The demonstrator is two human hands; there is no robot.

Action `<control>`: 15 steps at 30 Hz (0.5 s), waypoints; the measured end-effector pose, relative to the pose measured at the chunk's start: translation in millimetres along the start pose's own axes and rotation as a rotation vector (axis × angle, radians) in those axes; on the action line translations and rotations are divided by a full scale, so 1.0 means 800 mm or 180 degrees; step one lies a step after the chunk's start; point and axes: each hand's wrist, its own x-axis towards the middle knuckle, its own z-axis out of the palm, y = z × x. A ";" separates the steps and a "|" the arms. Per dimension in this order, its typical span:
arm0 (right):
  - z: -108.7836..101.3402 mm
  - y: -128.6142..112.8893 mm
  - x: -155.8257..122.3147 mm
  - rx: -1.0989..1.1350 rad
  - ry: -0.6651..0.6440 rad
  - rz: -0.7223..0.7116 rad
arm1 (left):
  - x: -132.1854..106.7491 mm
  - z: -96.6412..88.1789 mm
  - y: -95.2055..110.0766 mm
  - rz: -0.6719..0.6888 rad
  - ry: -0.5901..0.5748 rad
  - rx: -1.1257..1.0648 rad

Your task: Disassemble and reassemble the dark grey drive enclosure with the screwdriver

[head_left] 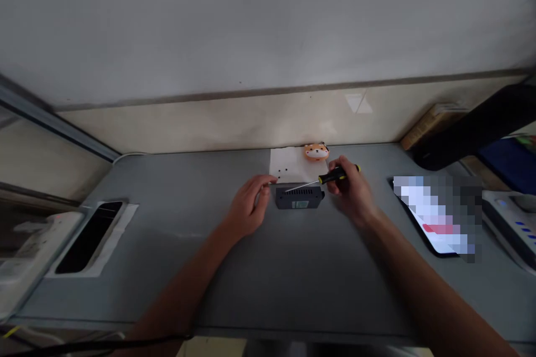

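A small dark grey box (298, 199) with a row of vent slots and a pale label stands on the grey table between my hands. My left hand (250, 206) is closed at its left end, fingertips against the upper left corner. In my right hand (352, 192) is a screwdriver (331, 177) with a black and yellow handle. Its thin shaft slants left across the box, and the tip meets the face near the upper left slots. Behind the box lies a white paper (288, 162) with several small dark screws (286, 169) on it.
An orange animal-faced case (316, 152) sits on the paper's far right. A phone on white paper (91, 237) lies left, and a lit phone (435, 223) right. A power strip (42, 245), a black cylinder (473, 125) and a grey device (511, 223) flank the table (293, 279).
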 end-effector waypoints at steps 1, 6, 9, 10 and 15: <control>0.001 0.000 -0.001 -0.0011 -0.0056 0.0008 | -0.001 -0.001 0.000 0.0176 0.0018 0.0089; 0.005 -0.002 -0.005 0.0071 -0.0145 0.0200 | -0.003 -0.003 0.005 0.0794 0.0203 0.0471; 0.006 -0.005 -0.006 -0.0004 -0.0130 0.0284 | -0.004 -0.002 0.007 0.0788 0.0194 0.0593; 0.006 -0.005 -0.006 -0.0042 -0.0118 0.0292 | -0.004 -0.002 0.007 0.0772 0.0179 0.0625; 0.004 -0.004 -0.006 -0.0145 -0.0124 0.0278 | -0.004 -0.001 0.007 0.0763 0.0111 0.0766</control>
